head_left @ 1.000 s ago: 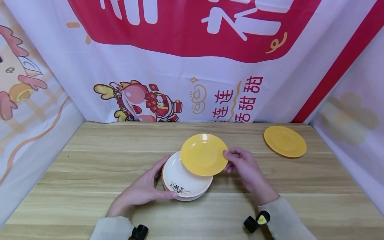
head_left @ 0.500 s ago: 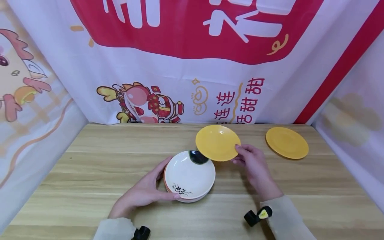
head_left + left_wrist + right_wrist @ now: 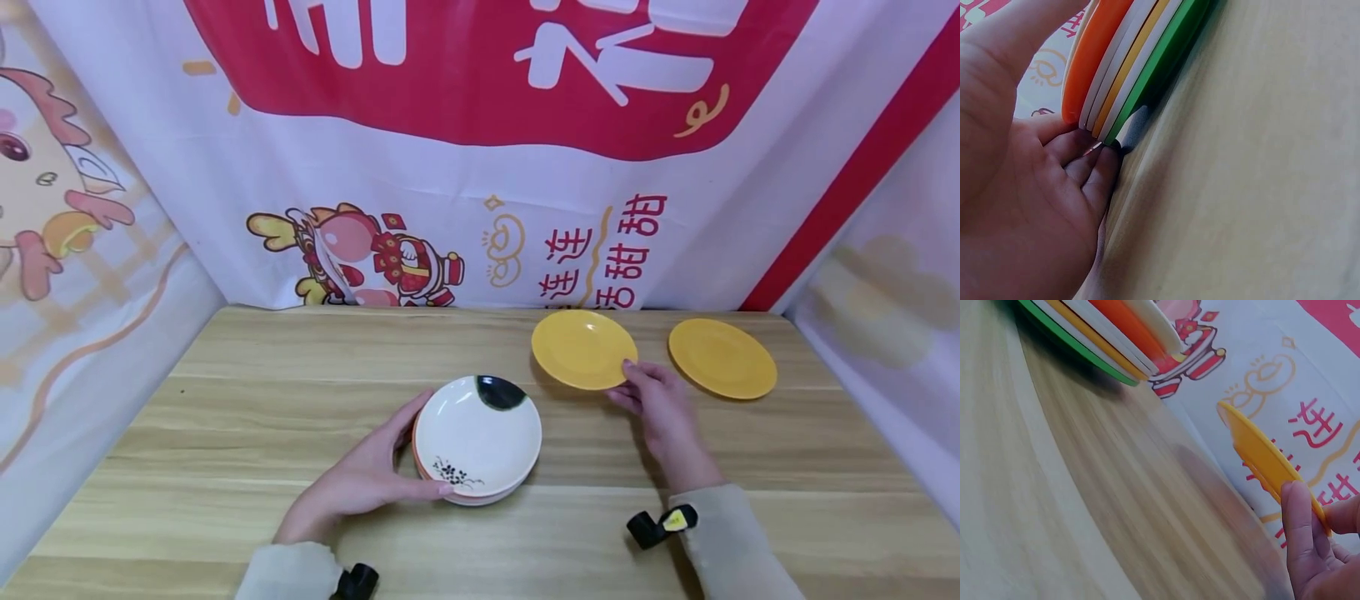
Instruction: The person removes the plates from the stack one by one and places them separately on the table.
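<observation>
A stack of plates (image 3: 478, 446) stands near the middle of the table, topped by a white plate with a dark patch and a small flower print. My left hand (image 3: 367, 479) grips the left side of this stack, its thumb over the near rim. Orange, white, yellow and green edges show in the stack (image 3: 1125, 69) in the left wrist view. My right hand (image 3: 663, 408) pinches the right rim of a yellow plate (image 3: 583, 350) between thumb and fingers. That plate is tilted and held above the tabletop, as the right wrist view shows.
Another yellow plate (image 3: 722, 358) lies at the table's back right, close to my right hand. The wooden table (image 3: 300, 375) meets a printed cloth backdrop (image 3: 465, 225) along its far edge. Cloth walls also close off both sides.
My right hand has carried the yellow plate right and back, off the top of the stack, uncovering the white plate's dark patch. The left hand keeps its grip on the stack.
</observation>
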A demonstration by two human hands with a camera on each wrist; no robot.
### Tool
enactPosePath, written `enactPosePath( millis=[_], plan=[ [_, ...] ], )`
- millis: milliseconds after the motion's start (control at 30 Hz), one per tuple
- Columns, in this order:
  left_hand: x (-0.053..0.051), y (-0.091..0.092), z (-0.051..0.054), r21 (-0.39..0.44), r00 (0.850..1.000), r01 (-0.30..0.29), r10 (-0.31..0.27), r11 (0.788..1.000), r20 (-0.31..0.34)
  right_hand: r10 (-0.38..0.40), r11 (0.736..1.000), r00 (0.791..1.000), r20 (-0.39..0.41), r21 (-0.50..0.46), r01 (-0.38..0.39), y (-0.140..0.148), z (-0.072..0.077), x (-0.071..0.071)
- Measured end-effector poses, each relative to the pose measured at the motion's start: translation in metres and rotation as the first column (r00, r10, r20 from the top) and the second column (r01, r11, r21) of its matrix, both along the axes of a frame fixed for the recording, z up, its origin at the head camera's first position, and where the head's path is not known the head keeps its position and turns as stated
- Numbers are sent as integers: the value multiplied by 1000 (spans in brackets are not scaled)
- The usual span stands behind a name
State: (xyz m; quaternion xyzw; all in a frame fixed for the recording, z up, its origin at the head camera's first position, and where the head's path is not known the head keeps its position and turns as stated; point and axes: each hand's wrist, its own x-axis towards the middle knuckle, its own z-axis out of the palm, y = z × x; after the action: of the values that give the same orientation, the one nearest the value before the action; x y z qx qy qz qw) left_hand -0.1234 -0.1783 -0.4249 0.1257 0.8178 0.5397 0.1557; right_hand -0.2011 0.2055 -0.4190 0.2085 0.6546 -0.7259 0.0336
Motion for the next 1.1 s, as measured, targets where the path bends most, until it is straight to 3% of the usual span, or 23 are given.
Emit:
enactPosePath(
  millis=[400,1100],
  plan=[
    [0,1,0,-2,999,-3,3,1000,33,-29,999,996,83,25,27,18,0,-6],
    [0,0,0,-16,1000,-8,8,1000,23,-52,996,989,135,75,42,25,-2,-11]
  ],
)
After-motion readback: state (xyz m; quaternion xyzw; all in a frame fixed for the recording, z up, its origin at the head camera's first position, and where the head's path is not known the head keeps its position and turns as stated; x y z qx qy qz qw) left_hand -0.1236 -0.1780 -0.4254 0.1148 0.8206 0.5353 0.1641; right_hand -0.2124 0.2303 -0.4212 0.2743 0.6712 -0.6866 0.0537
